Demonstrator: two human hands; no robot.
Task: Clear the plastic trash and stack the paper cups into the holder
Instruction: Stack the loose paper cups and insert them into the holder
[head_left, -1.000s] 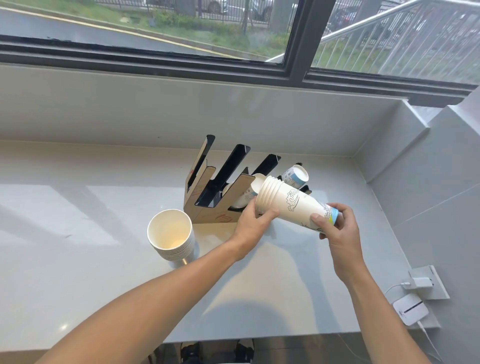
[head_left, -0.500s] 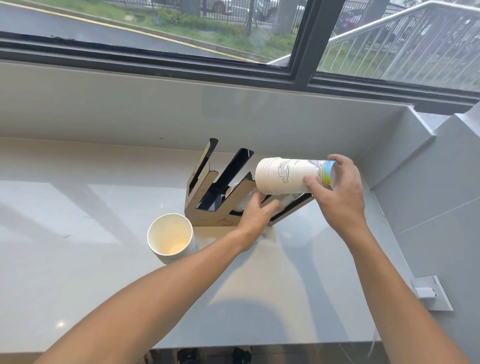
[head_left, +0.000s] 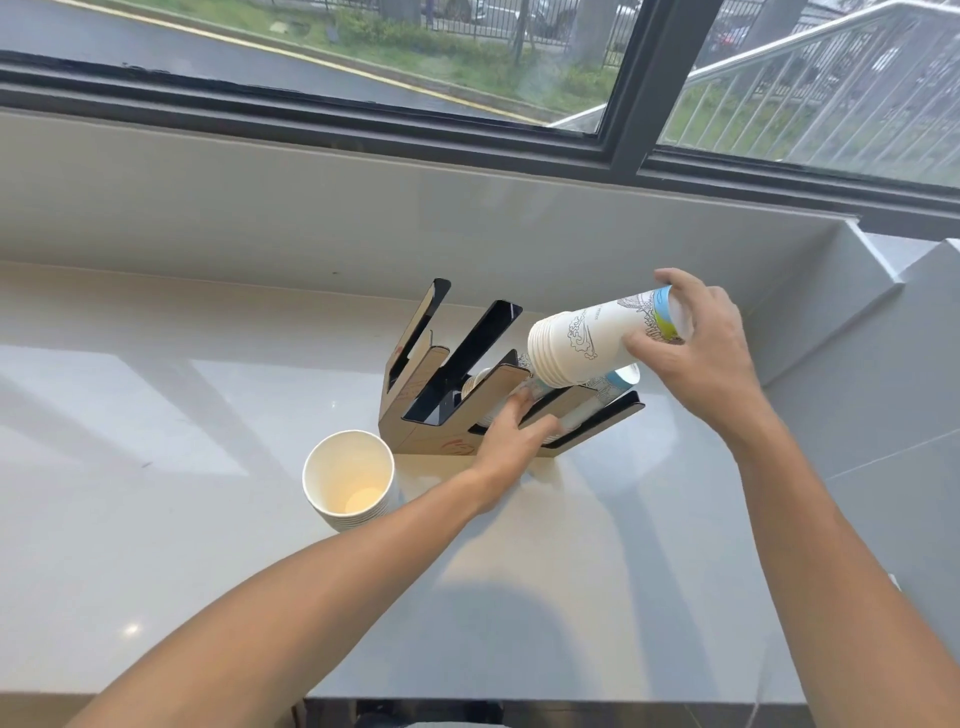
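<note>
A slanted cup holder (head_left: 415, 415) of brown board and black panels stands on the counter's middle. My right hand (head_left: 696, 343) grips a stack of printed white paper cups (head_left: 587, 343) by its closed end, rims pointing left and down, just above the holder's right slot. That slot holds other cups (head_left: 621, 376), partly hidden. My left hand (head_left: 514, 431) rests on the holder's front wall, fingers on the cups in the slot. A second stack of plain cups (head_left: 348, 478) stands upright left of the holder.
The pale stone counter (head_left: 156, 415) runs to a low wall under the window at the back and a grey side wall (head_left: 883, 374) on the right. Its front edge lies near my body.
My right hand lifted the printed cup stack up and back, tilting its rims down over the right slot. My left hand left the stack and settled on the holder.
</note>
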